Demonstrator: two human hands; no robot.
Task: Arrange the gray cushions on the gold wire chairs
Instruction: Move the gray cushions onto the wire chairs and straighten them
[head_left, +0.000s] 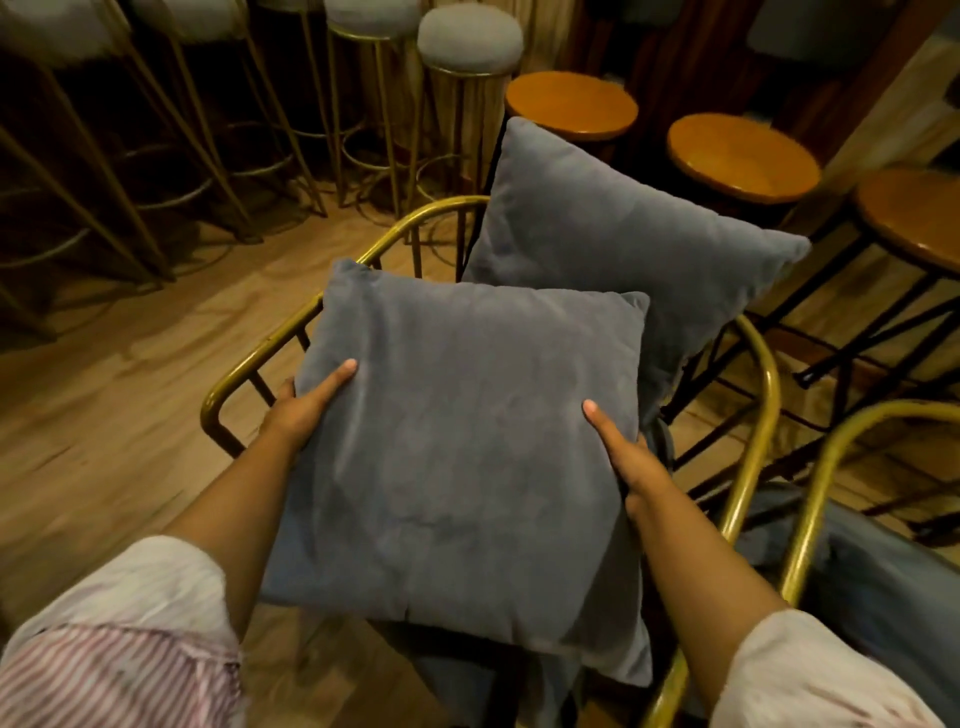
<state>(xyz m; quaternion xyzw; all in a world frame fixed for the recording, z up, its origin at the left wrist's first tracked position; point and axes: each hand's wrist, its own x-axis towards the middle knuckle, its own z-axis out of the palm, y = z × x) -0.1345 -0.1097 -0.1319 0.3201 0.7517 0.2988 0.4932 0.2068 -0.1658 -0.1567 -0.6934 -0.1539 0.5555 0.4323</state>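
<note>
I hold a square gray cushion (457, 457) flat above the seat of a gold wire chair (260, 358). My left hand (306, 402) grips its left edge, thumb on top. My right hand (626, 457) grips its right edge the same way. A second gray cushion (613, 228) stands tilted against the chair's curved back rail, partly hidden behind the one I hold. At the right, the gold rail of another wire chair (815, 509) curves past, with gray fabric (878, 587) lying inside it.
Tall gold-legged stools with gray padded tops (470, 41) stand along the back left. Round wooden-topped stools (743, 156) on black frames crowd the right behind the chairs. Wooden floor (119, 395) lies open to the left.
</note>
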